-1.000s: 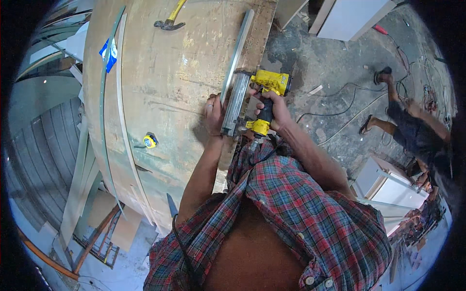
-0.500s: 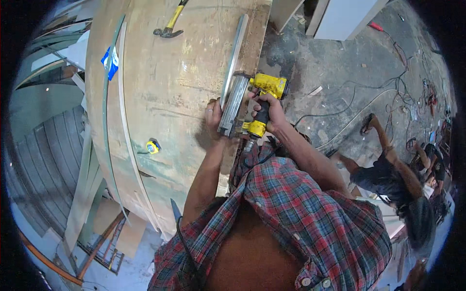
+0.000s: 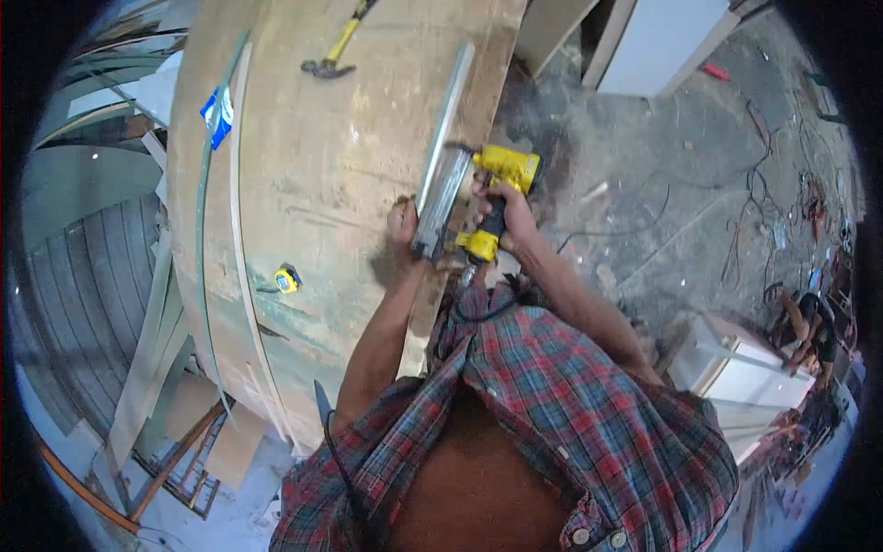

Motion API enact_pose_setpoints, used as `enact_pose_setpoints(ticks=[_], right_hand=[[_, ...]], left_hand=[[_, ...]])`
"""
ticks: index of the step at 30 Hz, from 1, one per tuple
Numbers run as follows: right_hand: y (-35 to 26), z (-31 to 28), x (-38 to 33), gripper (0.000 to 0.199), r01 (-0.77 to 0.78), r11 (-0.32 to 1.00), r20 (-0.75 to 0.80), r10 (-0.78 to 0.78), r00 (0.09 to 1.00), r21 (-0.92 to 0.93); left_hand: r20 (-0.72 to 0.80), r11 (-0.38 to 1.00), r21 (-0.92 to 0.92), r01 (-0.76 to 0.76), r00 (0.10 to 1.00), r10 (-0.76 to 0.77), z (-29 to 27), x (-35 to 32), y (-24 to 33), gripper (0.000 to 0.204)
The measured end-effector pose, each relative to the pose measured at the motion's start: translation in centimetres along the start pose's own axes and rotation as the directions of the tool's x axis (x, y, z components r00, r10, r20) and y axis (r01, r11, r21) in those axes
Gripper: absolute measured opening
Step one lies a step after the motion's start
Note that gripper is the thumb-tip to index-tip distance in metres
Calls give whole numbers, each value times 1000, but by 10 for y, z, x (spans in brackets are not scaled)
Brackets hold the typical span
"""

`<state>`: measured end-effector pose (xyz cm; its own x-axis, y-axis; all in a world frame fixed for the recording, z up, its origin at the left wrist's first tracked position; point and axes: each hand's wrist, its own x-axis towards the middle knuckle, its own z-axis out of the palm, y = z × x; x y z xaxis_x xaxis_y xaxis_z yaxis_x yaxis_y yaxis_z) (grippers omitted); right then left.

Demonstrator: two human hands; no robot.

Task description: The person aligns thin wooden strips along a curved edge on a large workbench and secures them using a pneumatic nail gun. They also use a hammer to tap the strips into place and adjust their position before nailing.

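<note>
My right hand [image 3: 517, 216] is wrapped around the black grip of a yellow pneumatic nail gun [image 3: 510, 167]. An air hose fitting shows at the base of its handle. The gun's long silver magazine [image 3: 445, 198] lies along a narrow pale strip [image 3: 449, 110] near the right edge of the wooden worktop [image 3: 322, 166]. At the strip's near end, my left hand [image 3: 402, 223] is closed, its fingers curled against the strip. The gun's magazine hides part of the strip, and the gun's nose contact is not clear.
A hammer [image 3: 331, 66], a blue packet [image 3: 217, 118] and a yellow tape measure [image 3: 288, 278] lie on the worktop. Long thin strips [image 3: 237, 184] run along its left side. Cables [image 3: 754, 175] and debris litter the floor at right. A white cabinet [image 3: 750, 368] stands at lower right, with another person [image 3: 805, 322] beyond.
The view has shifted slightly. A person close by at lower right has moved away, uncovering the white cabinet. Both my hands keep nearly the same place at the strip.
</note>
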<state>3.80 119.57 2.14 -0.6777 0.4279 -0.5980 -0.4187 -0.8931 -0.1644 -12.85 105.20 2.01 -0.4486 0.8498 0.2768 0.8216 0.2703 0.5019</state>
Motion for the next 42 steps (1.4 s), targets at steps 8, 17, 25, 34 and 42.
enact_pose_setpoints(ticks=[8, 17, 25, 34, 42], right_hand=[[-36, 11, 21, 17, -18, 999, -106, 14, 994, -35], [-50, 12, 39, 24, 15, 998, 29, -17, 999, 54], [-51, -1, 48, 22, -1, 994, 86, 11, 996, -113], [-62, -35, -17, 36, 33, 998, 38, -31, 999, -53], [-18, -68, -73, 38, 87, 983, 31, -83, 996, -160]], left_hand=[[91, 982, 67, 176, 979, -181, 2, -9, -1, 53], [75, 982, 93, 164, 982, -171, 3, -2, 3, 43], [17, 989, 129, 77, 997, -80, 6, -3, -6, 39], [143, 954, 87, 287, 944, -297, -39, -10, 5, 50], [7, 918, -14, 395, 918, -395, -106, -173, -3, 43]])
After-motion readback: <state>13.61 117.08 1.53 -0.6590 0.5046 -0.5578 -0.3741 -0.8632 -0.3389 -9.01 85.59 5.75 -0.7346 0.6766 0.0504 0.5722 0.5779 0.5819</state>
